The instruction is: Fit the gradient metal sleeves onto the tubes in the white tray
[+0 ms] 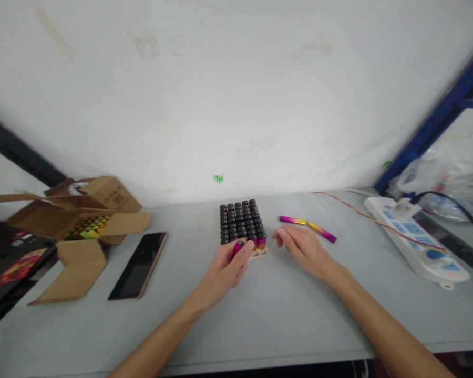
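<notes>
Several black-topped tubes (241, 218) stand upright in tight rows in a pale tray (259, 255) at the middle of the table. The nearest ones show purple and yellow sides. My left hand (227, 263) is closed around a purple tube with a black top (237, 247), at the tray's near left edge. Right of the tray is my right hand (299, 249), its thumb and fingertips pressed together; whether anything is between them is too small to tell. Just beyond it, two purple-and-yellow tubes (292, 220) (321, 231) lie on the table.
A dark phone (139, 266) lies to the left, beside an open cardboard box (128, 223) with yellow-green items (90, 227). On the right are a white power strip (413, 236), a red-yellow wire (362, 212) and plastic bags (429, 178). A wall (236, 105) rises behind the table (260, 325).
</notes>
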The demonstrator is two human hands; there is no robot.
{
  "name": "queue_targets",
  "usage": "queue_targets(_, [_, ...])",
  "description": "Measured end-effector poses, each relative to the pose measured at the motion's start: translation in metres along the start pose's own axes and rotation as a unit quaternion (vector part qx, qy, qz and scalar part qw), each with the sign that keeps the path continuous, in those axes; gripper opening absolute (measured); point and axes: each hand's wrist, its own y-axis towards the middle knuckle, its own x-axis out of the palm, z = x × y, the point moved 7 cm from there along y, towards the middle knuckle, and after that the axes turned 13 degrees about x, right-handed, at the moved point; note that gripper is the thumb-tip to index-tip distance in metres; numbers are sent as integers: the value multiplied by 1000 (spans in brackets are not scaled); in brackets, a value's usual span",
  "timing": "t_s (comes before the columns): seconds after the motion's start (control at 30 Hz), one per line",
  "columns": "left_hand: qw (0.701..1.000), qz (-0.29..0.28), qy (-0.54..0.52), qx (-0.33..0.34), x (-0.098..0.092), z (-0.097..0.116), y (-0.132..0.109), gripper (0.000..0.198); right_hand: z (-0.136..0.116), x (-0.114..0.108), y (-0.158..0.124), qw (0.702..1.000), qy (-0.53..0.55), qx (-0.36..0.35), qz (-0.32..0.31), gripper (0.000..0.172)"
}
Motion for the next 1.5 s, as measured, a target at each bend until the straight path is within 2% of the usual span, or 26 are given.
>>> queue_targets(0.13, [999,14,18,-22,-5,-9,0,59,-2,-1,0,1000,-15,-15,11,42])
queue_targets(0.37, [995,14,93,-23,-5,-16,-4,38,0,1,1,999,-28,-18,8,41])
queue_targets(0.5, [997,25,69,-37,-4,-16,-3,43,3,1,2,999,-28,-13,7,42])
queue_targets(0.6, [999,2,-5,-44,-3,-7,-3,47,5,2,3,999,-33,-11,3,43])
queue_targets(0.77, [994,-26,-107,10,-15,25,-2,27,5,2,4,999,-45,-14,3,44])
queue_targets(0.93, [988,33,16,147,-41,57,3,22,3,0,3,999,-47,-11,3,44])
queue_targets(1.0, [986,49,13,158,-45,61,3,26,3,-1,3,999,-52,-9,1,44])
queue_targets(1.13, [990,63,-31,121,-46,51,4,33,2,1,2,998,-59,-13,-4,43])
queue_targets(1.27, [987,72,48,138,-49,48,4,35,4,0,3,996,-86,-20,-1,42])
queue_targets(1.33, [973,80,140,166,-52,53,3,37,9,-6,4,994,-109,-14,21,39])
queue_targets(1.43, [918,79,318,223,-49,64,0,34,25,-23,8,989,-121,21,83,30])
queue_targets(1.5, [890,62,375,253,-44,68,-2,30,39,-34,10,984,-128,36,120,26])
